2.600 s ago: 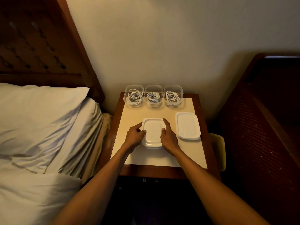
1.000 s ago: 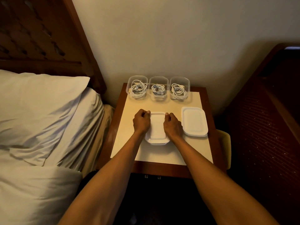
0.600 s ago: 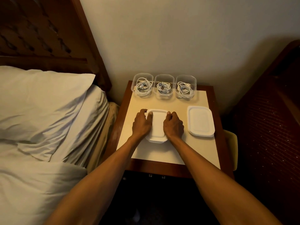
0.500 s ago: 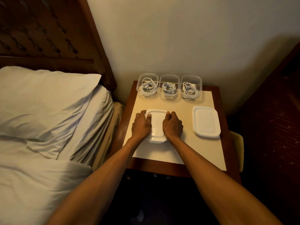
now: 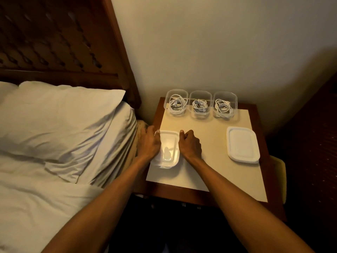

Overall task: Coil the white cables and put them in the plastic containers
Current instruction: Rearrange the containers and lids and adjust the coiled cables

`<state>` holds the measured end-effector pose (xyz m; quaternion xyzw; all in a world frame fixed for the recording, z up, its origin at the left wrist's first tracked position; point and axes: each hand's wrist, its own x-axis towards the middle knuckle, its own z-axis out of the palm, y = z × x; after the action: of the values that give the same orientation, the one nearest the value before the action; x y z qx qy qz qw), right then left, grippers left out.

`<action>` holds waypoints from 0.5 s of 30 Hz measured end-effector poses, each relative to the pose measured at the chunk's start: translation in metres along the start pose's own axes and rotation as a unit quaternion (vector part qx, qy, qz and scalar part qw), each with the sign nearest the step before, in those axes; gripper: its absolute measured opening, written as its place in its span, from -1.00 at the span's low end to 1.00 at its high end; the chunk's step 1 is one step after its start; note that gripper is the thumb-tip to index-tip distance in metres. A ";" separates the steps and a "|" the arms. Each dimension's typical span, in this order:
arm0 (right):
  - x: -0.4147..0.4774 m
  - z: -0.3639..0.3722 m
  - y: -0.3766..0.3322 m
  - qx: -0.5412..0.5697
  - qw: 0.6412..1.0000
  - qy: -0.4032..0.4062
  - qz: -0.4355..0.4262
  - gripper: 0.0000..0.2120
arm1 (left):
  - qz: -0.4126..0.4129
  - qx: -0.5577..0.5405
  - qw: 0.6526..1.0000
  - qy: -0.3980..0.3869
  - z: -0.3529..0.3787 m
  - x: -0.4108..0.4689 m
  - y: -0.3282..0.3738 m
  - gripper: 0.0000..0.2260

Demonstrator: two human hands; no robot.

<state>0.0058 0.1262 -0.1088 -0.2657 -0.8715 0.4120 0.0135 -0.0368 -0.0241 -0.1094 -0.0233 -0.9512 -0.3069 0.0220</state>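
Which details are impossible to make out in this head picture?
All in the head view:
1. left hand and right hand: fingers tucked under the hands, so their grip on the white plastic piece is unclear.
2. cables in the clear containers: plugs too small.
3. lid stack: number of lids, edges blurred.
4. nightstand front: lost in shadow.

Bench (image 5: 206, 128): dark wooden top, with a cream panel (image 5: 215, 172) covering most of it. Rear edge: left container (image 5: 166, 104), middle container (image 5: 200, 92) and right container (image 5: 235, 101), all clear, in a row just beside one another. Each holds one coiled white cable (image 5: 176, 105). Right side: stacked white lids (image 5: 242, 145). Front left: single white lid (image 5: 168, 148), gripped at its long edges by the left hand (image 5: 149, 143) and right hand (image 5: 190, 145)
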 end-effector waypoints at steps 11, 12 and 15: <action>0.126 -0.138 0.040 0.001 0.986 0.164 0.000 -0.62 | 0.111 -0.101 0.988 -0.019 0.044 0.045 0.144 -0.69; 0.136 -0.142 0.047 -0.005 0.987 0.156 0.019 -0.61 | 0.117 -0.112 0.986 -0.029 0.051 0.048 0.152 -0.66; 0.159 -0.146 0.066 -0.026 0.991 0.115 0.067 -0.56 | 0.133 -0.131 0.981 -0.046 0.074 0.057 0.167 -0.57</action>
<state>-0.0651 0.3396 -0.0915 -0.3693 -0.8547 0.3563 0.0787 -0.0858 0.1564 -0.0689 -0.1659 -0.8912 -0.4219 0.0159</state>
